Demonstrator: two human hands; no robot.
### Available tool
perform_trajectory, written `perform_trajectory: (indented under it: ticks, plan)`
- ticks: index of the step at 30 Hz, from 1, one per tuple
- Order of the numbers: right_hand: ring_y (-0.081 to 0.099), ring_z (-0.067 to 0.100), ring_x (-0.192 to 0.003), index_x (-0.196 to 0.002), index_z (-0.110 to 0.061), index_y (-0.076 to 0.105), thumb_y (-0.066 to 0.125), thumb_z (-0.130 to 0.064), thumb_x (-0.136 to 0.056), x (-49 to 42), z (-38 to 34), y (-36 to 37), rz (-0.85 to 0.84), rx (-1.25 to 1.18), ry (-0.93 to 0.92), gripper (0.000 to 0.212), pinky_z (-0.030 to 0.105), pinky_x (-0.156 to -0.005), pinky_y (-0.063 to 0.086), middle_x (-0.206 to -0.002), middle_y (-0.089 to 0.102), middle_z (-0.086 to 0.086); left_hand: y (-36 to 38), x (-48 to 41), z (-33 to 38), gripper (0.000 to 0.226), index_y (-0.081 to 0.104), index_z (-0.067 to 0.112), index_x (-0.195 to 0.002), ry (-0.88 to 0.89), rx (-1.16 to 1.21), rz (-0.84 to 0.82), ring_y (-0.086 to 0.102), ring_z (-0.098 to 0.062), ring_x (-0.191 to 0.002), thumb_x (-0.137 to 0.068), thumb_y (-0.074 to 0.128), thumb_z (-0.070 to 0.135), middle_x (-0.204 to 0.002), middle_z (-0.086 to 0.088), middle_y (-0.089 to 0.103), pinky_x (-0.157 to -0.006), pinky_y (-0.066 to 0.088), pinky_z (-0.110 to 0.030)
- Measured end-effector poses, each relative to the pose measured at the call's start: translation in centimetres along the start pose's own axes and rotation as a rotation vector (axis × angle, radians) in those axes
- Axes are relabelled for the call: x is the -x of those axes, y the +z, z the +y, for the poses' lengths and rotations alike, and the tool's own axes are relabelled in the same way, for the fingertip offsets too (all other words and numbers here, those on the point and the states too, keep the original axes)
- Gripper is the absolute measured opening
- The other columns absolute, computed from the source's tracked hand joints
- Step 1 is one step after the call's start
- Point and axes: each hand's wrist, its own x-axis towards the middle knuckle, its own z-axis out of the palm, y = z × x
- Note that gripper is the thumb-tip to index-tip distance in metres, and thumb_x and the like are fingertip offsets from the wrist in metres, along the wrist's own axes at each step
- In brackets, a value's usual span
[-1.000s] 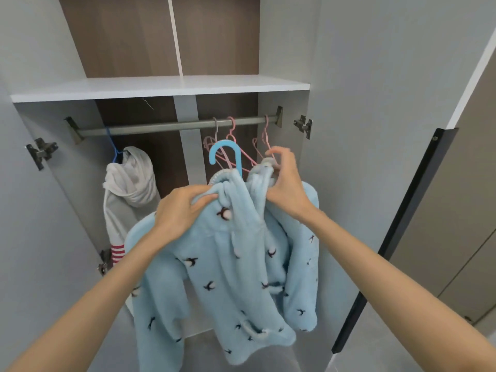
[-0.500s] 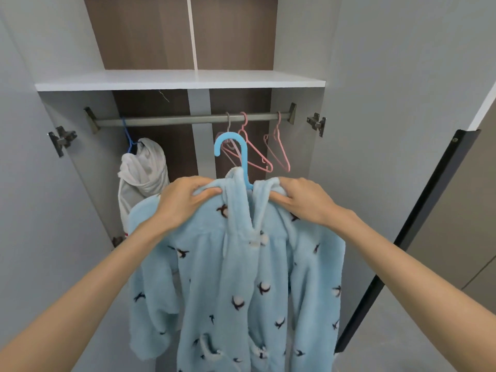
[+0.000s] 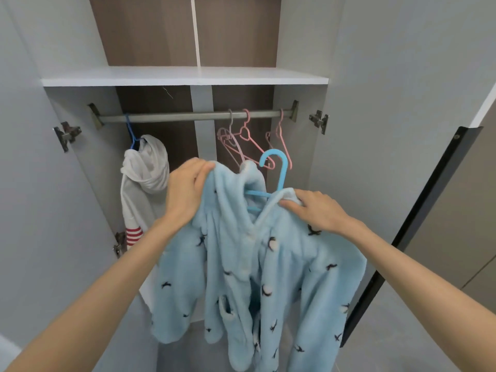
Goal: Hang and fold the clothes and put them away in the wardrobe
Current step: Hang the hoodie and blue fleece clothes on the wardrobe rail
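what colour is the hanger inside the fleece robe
Light blue hanger, clearest in the head view, its hook sticking up above the robe.

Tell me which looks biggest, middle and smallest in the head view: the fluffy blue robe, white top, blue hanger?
1. fluffy blue robe, also nearest the camera.
2. white top, partly hidden.
3. blue hanger, partly inside the robe.

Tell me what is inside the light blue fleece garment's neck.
A blue hanger sits in the garment: its hook and part of one arm show at the open neck. Fleece covers the rest.
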Motion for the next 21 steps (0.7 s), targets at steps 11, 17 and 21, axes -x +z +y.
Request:
perform_trajectory:
  ticks: [11,17,21]
  plan:
    - [0.049,0.018,-0.057,-0.078,-0.026,0.048,0.040,-0.054,-0.093,0.9,1.6,-0.8,0.373,-0.160,0.064,0.034,0.031,-0.052,0.036,-0.060,0.050,-0.004,1.4,1.9,-2.6,0.030,0.068,0.027,-0.117,0.096,-0.219,-0.286,0.049,-0.017,-0.104,-0.095,0.050,0.038,-0.115,0.002,0.053,-0.089,0.043,-0.041]
    - [0.039,0.010,-0.052,-0.070,-0.029,0.037,0.046,-0.046,-0.093,1.8,1.8,-1.8,0.448,-0.182,0.030,0.030,0.029,-0.052,0.031,-0.056,0.044,-0.008,2.8,-1.2,-3.0,0.049,0.029,0.016,-0.148,-0.161,-0.020,-0.142,0.029,-0.021,-0.140,-0.101,0.041,0.028,-0.152,-0.006,0.032,-0.115,0.025,-0.039]
    - [0.042,0.010,-0.054,-0.067,-0.034,0.035,0.047,-0.043,-0.094,2.6,2.1,-1.7,0.516,-0.186,0.057,0.031,0.029,-0.053,0.033,-0.058,0.046,-0.009,3.4,-2.3,-4.0,0.043,0.036,0.016,-0.144,-0.276,0.107,-0.197,0.051,-0.023,-0.122,-0.101,0.040,0.021,-0.137,-0.007,0.051,-0.102,0.043,-0.044]
